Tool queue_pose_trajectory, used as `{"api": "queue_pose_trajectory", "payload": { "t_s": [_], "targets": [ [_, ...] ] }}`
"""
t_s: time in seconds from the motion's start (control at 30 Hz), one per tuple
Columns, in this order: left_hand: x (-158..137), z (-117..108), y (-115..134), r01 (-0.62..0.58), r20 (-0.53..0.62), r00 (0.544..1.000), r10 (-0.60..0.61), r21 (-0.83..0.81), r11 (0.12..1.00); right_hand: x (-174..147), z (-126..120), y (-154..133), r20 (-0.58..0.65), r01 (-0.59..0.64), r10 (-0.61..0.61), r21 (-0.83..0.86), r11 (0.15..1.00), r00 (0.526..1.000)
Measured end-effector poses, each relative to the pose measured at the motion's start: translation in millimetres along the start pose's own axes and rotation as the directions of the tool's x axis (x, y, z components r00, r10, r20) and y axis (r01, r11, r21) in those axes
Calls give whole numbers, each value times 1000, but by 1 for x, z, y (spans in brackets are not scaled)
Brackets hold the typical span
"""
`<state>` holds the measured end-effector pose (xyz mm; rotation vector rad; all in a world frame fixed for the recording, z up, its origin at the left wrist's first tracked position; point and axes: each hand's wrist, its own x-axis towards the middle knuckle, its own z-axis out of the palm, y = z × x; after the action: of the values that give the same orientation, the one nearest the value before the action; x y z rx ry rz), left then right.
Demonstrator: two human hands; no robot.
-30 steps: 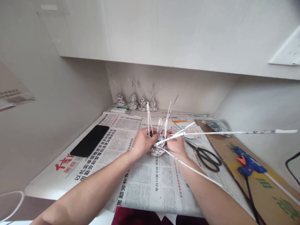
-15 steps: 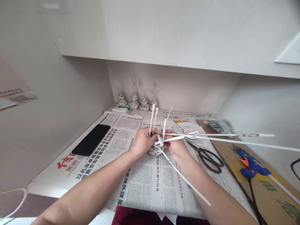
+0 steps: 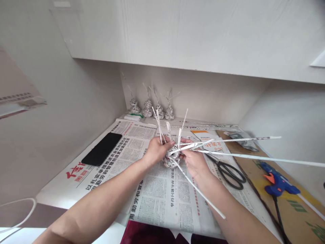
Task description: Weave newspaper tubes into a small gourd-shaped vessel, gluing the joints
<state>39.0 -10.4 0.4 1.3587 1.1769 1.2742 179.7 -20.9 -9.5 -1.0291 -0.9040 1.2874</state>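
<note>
A small woven paper gourd (image 3: 171,162), made of rolled newspaper strips, is held above the newspaper between my hands. Several paper strips stick up and out of it, and one long strip (image 3: 200,192) slants down toward my right forearm. My left hand (image 3: 157,149) is closed on the gourd's left side, its thumb pressed at the upper rim. My right hand (image 3: 193,159) grips the right side, with strips (image 3: 228,154) running out past its fingers to the right. Some fingertips of both hands are hidden behind the weaving.
Several finished woven gourds (image 3: 169,112) stand by the back wall. A black phone (image 3: 102,149) lies on the newspaper (image 3: 149,206) at left. At right are black scissors (image 3: 231,174), a blue glue gun (image 3: 279,181) on cardboard, and a plastic bag (image 3: 241,140). Loose paper sticks (image 3: 203,125) lie behind.
The upright strips at the left now lean further left, and a strip at the gourd's top has been folded over to stand up. The view has shifted slightly.
</note>
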Motion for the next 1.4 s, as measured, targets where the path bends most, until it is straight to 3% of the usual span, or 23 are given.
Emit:
{"api": "queue_pose_trajectory", "payload": {
  "t_s": [0.17, 0.27, 0.37, 0.5, 0.6, 0.73, 0.83, 0.9, 0.93, 1.0, 1.17, 1.23, 1.4],
  "targets": [
    [1, -2, -1, 39, 15, 999, -40, 70, 997, -3, 0, 0, 60, 111, -105, -113, 987, 993],
    [1, -4, 1, 4, 76, 997, -10, 73, 997, -2, -3, 0, 117, 278, -256, -251, 927, 960],
    [-1, -4, 3, -32, 66, 998, 22, 154, 988, -3, -5, -1, 156, 360, -325, -363, 859, 933],
    [-6, -2, 4, -120, -38, 989, 144, 375, 919, -4, -5, -2, 166, 337, -296, -361, 869, 941],
    [-8, 0, 3, -202, -25, 972, 234, 419, 885, -2, -4, -2, 167, 296, -254, -322, 899, 953],
    [-5, -4, 5, -157, 28, 987, 158, 384, 910, -1, -5, -4, 160, 296, -257, -325, 898, 953],
    [2, -17, 13, -93, 145, 988, 60, 234, 968, -1, -6, -6, 152, 284, -246, -337, 897, 957],
    [6, -29, 22, 22, 306, 950, -66, 147, 989, -1, -7, -7, 150, 279, -240, -349, 895, 959],
    [6, -36, 27, 61, 409, 906, -105, 120, 991, -1, -7, -7, 150, 281, -242, -355, 892, 959],
    [7, -48, 37, 38, 568, 820, -77, 80, 996, 0, -8, -6, 151, 288, -249, -362, 887, 957],
    [7, -61, 46, 136, 664, 741, -98, -6, 991, 2, -9, -6, 151, 244, -204, -331, 912, 967],
    [8, -57, 43, 164, 636, 762, -121, -9, 986, 2, -9, -7, 151, 228, -189, -310, 923, 970],
    [10, -39, 31, 102, 442, 889, -121, 67, 993, 0, -7, -6, 169, 236, -194, -281, 930, 966]
  ]
}}
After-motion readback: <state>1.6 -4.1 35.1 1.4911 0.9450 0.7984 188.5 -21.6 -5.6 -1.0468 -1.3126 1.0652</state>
